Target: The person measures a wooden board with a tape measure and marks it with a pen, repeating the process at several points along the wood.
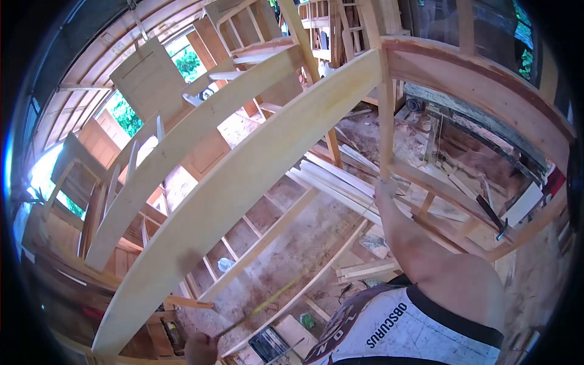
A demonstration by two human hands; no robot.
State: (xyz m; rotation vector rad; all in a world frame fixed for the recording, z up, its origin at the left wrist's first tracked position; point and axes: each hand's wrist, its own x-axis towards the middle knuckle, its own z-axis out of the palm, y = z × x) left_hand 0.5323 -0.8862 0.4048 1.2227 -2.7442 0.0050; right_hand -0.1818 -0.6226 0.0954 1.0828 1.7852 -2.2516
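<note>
the tape point(277, 296) is being stretched above the floor point(304, 225) from the left hand point(201, 350), in whose curled fingers it is being gripped, towards the post's point(386, 115) lower end, where the right hand point(383, 187) is being held, its opening and grip too unclear to be told

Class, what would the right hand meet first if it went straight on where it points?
The right hand would probably meet the upright wooden post just beyond its fingertips; depth is unclear, and the two may even be touching.
</note>
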